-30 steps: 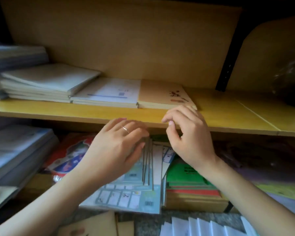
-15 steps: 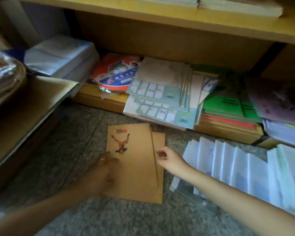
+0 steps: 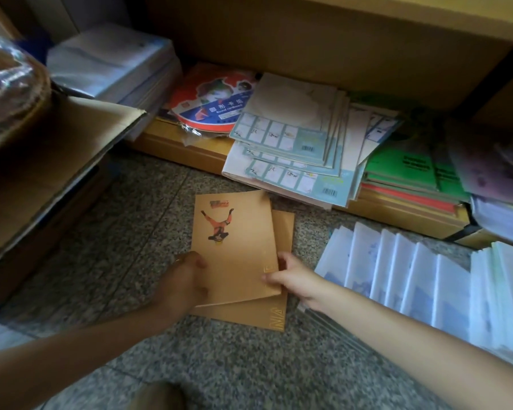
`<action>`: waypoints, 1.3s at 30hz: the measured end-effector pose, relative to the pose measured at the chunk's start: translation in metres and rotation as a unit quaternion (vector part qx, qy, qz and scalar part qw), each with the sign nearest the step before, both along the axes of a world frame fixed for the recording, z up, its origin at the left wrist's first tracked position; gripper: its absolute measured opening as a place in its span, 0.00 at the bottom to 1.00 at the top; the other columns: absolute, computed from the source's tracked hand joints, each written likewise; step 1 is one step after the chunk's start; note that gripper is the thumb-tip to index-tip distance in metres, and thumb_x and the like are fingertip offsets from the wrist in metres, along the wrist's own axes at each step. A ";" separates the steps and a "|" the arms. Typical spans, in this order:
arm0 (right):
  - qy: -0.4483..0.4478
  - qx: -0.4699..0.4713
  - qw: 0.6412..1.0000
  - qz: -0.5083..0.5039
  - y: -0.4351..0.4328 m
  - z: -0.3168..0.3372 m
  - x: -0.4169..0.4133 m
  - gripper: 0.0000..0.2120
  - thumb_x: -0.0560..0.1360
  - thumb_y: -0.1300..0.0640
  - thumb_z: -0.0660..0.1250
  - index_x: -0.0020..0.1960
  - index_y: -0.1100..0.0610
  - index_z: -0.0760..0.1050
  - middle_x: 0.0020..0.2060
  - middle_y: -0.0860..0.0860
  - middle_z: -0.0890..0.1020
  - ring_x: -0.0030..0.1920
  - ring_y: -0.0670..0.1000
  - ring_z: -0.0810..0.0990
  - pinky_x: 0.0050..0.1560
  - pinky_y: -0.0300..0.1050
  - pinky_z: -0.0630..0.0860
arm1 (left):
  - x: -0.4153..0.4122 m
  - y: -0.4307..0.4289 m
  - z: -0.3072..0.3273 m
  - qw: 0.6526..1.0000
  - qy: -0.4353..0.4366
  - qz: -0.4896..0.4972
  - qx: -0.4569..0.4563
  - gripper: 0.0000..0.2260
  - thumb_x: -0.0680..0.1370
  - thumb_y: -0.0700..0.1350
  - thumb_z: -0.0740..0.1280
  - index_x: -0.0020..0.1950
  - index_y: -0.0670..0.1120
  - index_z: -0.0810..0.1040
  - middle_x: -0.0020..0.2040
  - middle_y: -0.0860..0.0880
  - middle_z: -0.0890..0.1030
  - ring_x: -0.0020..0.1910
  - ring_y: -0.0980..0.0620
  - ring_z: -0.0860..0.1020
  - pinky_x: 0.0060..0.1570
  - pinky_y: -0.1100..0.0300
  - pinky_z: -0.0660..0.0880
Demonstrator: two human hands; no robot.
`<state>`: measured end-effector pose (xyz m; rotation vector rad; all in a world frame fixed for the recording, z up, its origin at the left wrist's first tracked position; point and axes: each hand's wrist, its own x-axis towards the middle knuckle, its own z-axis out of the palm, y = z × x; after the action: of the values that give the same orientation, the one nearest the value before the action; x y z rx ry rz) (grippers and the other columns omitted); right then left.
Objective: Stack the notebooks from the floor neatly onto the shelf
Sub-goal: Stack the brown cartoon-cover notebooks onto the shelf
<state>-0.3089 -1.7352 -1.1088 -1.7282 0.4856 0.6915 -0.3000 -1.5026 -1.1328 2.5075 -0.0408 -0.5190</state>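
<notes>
Left hand (image 3: 185, 279) and right hand (image 3: 290, 275) pinch the top brown notebook (image 3: 234, 250) by its near corners; thin, light, probably floppy; best supported along both side edges.

The top notebook (image 3: 234, 247) was kraft brown with an orange and black figure printed on its cover, and the notebook beneath it (image 3: 267, 312) was the same brown with gold lettering. The floor (image 3: 125, 232) was speckled grey. Nearby lay pale blue-and-white booklets (image 3: 412, 279), green books (image 3: 403, 167) and a red-and-blue round pack (image 3: 211, 105).
</notes>
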 end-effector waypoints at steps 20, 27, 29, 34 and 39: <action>-0.193 -0.041 0.956 0.219 -0.064 0.119 0.032 0.05 0.75 0.61 0.67 0.51 0.57 0.75 0.37 0.50 0.79 0.34 0.43 0.78 0.32 0.39 0.75 | 0.058 -0.052 0.127 0.956 0.037 -0.285 -0.064 0.10 0.73 0.50 0.70 0.51 0.49 0.74 0.46 0.50 0.82 0.41 0.54 0.82 0.39 0.52 0.80; -0.019 -0.134 0.988 0.070 -0.070 0.082 0.029 0.13 0.81 0.60 0.56 0.63 0.64 0.70 0.45 0.54 0.81 0.36 0.50 0.80 0.37 0.41 0.80 | 0.068 -0.014 0.150 0.968 -0.003 -0.080 -0.236 0.07 0.75 0.41 0.68 0.52 0.44 0.73 0.44 0.50 0.81 0.37 0.55 0.83 0.28 0.64 0.77; 0.055 -0.171 0.959 0.220 -0.061 0.071 0.017 0.19 0.79 0.60 0.61 0.69 0.64 0.65 0.55 0.56 0.79 0.40 0.48 0.81 0.41 0.43 0.81 | 0.077 -0.002 0.150 0.971 -0.054 -0.032 -0.232 0.08 0.75 0.43 0.68 0.52 0.46 0.73 0.44 0.51 0.80 0.37 0.56 0.83 0.28 0.66 0.76; 0.109 -0.184 0.942 0.258 -0.018 0.027 -0.005 0.22 0.76 0.57 0.66 0.67 0.63 0.67 0.52 0.61 0.81 0.35 0.52 0.81 0.31 0.42 0.78 | 0.092 0.016 0.145 0.956 -0.212 0.058 -0.193 0.08 0.76 0.44 0.68 0.52 0.47 0.71 0.44 0.54 0.77 0.40 0.59 0.78 0.34 0.64 0.73; 0.067 -0.251 0.948 0.182 -0.004 -0.009 -0.004 0.33 0.68 0.45 0.73 0.64 0.62 0.68 0.41 0.54 0.81 0.20 0.44 0.75 0.20 0.38 0.69 | 0.104 0.025 0.150 0.948 -0.263 0.089 -0.156 0.11 0.76 0.45 0.67 0.56 0.44 0.72 0.49 0.47 0.77 0.42 0.50 0.78 0.37 0.59 0.74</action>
<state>-0.3128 -1.7393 -1.1176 -2.2951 0.4644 1.0163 -0.1956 -1.4772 -0.9825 2.2379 -0.0907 0.2248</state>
